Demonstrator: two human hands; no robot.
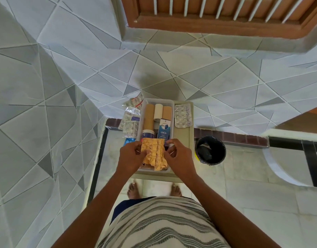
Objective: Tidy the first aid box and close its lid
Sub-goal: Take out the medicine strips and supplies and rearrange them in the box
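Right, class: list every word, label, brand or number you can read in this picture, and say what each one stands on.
"VE": on the label of the white-lidded jar in the first aid box; the rest is hidden.
Blue and white carton: print too blurred to read.
Silver blister strips and foil strips: too small.
Gold blister strip, pinched by left hand and right hand: none readable.

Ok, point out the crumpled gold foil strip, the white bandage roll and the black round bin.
Crumpled gold foil strip point(155, 153), head view, middle of the foil.
White bandage roll point(158, 111), head view, its side.
Black round bin point(218, 142), head view, far rim.
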